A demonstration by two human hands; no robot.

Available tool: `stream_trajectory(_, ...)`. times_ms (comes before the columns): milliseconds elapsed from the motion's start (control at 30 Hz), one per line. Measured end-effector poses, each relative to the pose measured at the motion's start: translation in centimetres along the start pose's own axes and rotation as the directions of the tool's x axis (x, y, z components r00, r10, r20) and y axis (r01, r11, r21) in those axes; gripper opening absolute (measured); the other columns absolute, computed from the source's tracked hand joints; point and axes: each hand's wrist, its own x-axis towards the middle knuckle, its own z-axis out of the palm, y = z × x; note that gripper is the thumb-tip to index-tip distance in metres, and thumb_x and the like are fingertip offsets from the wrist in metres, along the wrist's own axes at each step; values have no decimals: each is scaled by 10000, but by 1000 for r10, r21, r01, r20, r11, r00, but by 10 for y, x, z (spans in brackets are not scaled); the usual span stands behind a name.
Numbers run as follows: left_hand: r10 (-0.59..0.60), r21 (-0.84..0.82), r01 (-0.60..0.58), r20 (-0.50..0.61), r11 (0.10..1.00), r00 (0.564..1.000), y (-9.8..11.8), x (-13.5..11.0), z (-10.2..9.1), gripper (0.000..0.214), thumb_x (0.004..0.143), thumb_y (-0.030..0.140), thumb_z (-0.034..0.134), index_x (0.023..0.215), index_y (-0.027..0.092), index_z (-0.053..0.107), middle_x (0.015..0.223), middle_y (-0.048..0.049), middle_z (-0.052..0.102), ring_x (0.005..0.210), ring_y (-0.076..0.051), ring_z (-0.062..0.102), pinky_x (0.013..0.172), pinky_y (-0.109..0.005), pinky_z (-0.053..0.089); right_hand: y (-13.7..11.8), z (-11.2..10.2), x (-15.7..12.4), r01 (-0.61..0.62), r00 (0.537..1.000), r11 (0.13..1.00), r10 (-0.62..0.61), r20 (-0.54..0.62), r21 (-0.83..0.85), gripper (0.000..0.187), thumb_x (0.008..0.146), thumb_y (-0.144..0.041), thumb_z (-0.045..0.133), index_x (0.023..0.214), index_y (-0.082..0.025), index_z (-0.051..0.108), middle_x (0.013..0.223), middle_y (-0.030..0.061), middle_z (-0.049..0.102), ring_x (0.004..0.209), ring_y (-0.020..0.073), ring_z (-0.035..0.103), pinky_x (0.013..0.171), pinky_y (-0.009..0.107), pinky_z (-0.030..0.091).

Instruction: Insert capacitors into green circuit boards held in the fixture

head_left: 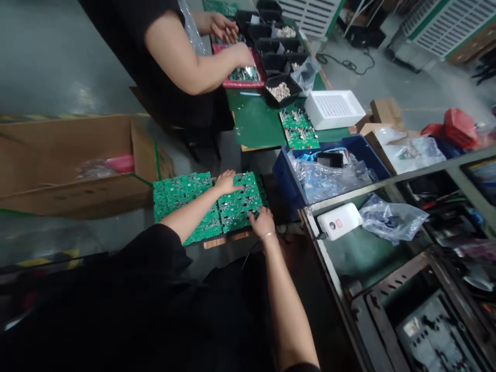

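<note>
Two side-by-side groups of green circuit boards, packed with small components, lie low in front of me: the right circuit board and the left circuit boards. My left hand rests on the far left part of the right board, fingers spread and thumb stretched out. At that board's near right corner, my right hand has its fingers curled at the edge and its thumb on the top side. A wooden strip shows under the boards' near edge.
A co-worker's arms reach over a red tray on the green table, beside black bins. A blue crate stands right of the boards, a cardboard box left. A metal-framed bench runs along my right.
</note>
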Motion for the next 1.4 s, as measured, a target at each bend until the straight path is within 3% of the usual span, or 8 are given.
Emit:
stream_trajectory(167,-6,13,6,17,1000,1000,0,11,11,752,853,539,543,1445,126,334,1391,-180,488,1290,-341,413,1054,-384,310,4,8,50,-297,943,940,316,101,-167,736,831,-379,660,1374,22,366,1365,318,442,1265,382,466,1002,462,403)
stream_trajectory(467,51,-122,-49,15,991,999,0,20,-9,719,784,447,672,1375,120,427,1300,-174,464,1220,-348,462,1040,-369,351,17,-6,66,-396,910,902,411,61,-173,421,842,-282,656,1169,-40,546,1114,256,647,1061,307,646,853,359,484)
stream_trajectory(567,90,-189,-94,-28,977,996,4,4,-39,643,782,430,692,1317,137,490,1265,-158,494,1186,-331,504,1010,-366,388,9,-23,46,-329,943,929,333,-6,-172,308,839,-284,637,1078,-96,588,1037,226,673,971,297,676,793,353,493)
stream_trajectory(700,159,-211,-184,-131,960,979,16,-42,-92,606,713,435,783,1204,139,586,1190,-134,595,1118,-287,573,938,-318,443,18,-34,11,-48,983,995,32,-181,-85,283,812,-385,609,899,-115,613,849,216,670,858,334,677,726,394,500)
stream_trajectory(867,221,-213,-267,-216,940,951,18,-107,-150,577,664,465,820,1118,152,651,1018,-64,711,940,-234,664,785,-251,481,32,-34,-6,367,831,925,-279,-480,97,627,781,-768,373,797,-183,600,889,201,668,815,336,660,669,401,502)
stream_trajectory(1000,311,-492,-310,-81,814,947,10,-164,-186,447,679,455,804,994,149,719,961,-30,739,901,-219,666,762,-238,484,15,-47,-43,417,854,885,-306,-420,205,655,776,-801,389,914,-206,627,754,88,705,618,246,664,553,304,481)
stream_trajectory(1167,347,-599,-252,46,760,937,-3,-212,-200,399,650,506,806,836,157,751,834,-6,746,733,-180,662,687,-234,514,-9,-53,-79,543,773,834,-450,-447,99,629,830,-758,398,1023,-224,670,866,68,745,614,212,680,518,265,461)
stream_trajectory(1400,315,-685,-217,19,695,949,-11,-247,-180,457,628,550,802,838,151,728,807,-15,739,707,-171,660,689,-242,547,-29,-55,-95,638,602,756,-610,-515,-149,549,949,-625,321,1046,-255,714,896,51,754,677,202,702,513,254,438)
